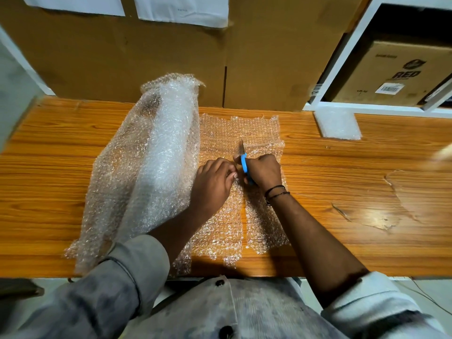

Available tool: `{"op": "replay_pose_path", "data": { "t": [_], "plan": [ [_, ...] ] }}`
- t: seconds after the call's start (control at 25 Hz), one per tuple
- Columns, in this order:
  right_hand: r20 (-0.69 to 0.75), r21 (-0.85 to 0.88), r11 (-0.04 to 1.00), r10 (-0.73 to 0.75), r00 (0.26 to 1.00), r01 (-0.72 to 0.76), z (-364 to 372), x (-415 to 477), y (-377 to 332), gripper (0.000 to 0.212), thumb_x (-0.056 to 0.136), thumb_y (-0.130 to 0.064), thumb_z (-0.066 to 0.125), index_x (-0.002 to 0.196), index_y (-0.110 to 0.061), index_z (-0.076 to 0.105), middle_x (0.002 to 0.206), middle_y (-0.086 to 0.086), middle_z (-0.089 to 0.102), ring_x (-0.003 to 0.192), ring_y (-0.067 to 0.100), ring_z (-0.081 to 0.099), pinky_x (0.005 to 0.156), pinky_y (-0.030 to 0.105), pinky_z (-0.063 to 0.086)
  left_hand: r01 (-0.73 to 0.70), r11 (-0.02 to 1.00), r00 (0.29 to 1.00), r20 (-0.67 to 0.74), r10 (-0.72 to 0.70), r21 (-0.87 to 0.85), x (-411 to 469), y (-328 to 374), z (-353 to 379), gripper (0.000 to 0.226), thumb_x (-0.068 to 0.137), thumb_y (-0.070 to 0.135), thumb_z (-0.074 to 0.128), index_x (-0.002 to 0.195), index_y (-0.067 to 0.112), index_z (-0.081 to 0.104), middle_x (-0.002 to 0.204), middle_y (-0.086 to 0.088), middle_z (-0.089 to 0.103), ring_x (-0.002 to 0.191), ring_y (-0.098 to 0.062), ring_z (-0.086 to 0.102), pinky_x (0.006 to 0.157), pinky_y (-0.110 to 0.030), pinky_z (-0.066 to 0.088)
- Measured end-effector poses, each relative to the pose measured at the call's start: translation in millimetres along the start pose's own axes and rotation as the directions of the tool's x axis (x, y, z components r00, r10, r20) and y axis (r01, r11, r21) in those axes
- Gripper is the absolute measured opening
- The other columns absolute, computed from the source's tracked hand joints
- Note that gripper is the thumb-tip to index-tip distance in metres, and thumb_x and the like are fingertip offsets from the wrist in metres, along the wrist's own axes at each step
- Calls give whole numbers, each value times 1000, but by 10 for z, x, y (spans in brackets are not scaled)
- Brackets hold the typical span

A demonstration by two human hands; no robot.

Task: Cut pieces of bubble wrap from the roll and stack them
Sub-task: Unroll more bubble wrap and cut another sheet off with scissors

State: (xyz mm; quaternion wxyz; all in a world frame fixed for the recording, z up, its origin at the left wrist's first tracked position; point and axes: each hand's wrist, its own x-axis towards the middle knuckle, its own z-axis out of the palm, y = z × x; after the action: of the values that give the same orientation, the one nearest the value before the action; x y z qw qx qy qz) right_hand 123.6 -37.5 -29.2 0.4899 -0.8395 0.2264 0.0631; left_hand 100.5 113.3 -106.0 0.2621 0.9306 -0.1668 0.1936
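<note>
A cut is under way. The right hand point(263, 171) is clenched on the blue-handled scissors point(244, 162), blades pointing toward the far edge of the surface point(367, 241). The left hand point(212, 182) pinches the sheet point(220, 228) just beside the blades, holding it taut. The slit already runs from the near edge up to the hands; the part beyond the blade tip looks uncut, so I judge the cut roughly half done.

Next, the scissors need to travel on toward the far edge while the left hand's grip moves up along the slit to keep the film flat, until the strip point(265, 228) on the right comes free.

Count: one roll point(156, 155), lying left of the sheet; one pair of scissors; one stack of cut pieces point(338, 124) near the far right; how many pieces it holds cannot be told.
</note>
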Motion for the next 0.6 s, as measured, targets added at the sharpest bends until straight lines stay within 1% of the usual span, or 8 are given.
{"op": "replay_pose_path", "data": {
  "t": [0.2,0.32,0.44,0.52,0.6],
  "plan": [
    [6,-8,1000,4,1000,-4,14,124,-55,41,82,-38,82,59,-6,70,44,3,62,32,9,54,39,17,38,-12,1000,1000,-9,12,-28,3,-4,-4,20,101,33,52,107,19,64,110,4,65,103,-20,57,82,-39,46],
    [21,-22,1000,-9,1000,9,2,199,-94,43,82,-37,83,57,-5,69,41,1,60,31,9,52,36,16,37,-17,999,1000,-1,17,-38,-2,-21,3,11,101,29,56,106,22,64,110,7,63,103,-18,56,83,-39,46],
    [20,-12,1000,-28,999,28,8,260,-120,42,81,-37,84,60,-3,70,40,1,60,31,10,53,36,15,37,-13,999,1000,7,13,-49,-5,-21,14,7,102,28,59,105,24,63,109,9,63,102,-17,56,84,-38,45],
    [10,-9,999,-36,999,37,24,323,-140,41,80,-37,85,62,-4,69,42,3,61,32,12,55,36,16,38,-5,999,1000,8,6,-50,-7,-22,17,7,102,29,58,105,24,62,109,9,62,101,-16,55,84,-37,45],
    [2,-63,997,-40,999,40,35,407,-145,40,81,-35,85,63,-4,67,48,5,62,35,13,55,35,15,36,-4,999,1000,9,5,-48,0,-16,12,7,101,29,57,104,24,62,109,9,62,101,-16,55,84,-37,45]
  ]
}}
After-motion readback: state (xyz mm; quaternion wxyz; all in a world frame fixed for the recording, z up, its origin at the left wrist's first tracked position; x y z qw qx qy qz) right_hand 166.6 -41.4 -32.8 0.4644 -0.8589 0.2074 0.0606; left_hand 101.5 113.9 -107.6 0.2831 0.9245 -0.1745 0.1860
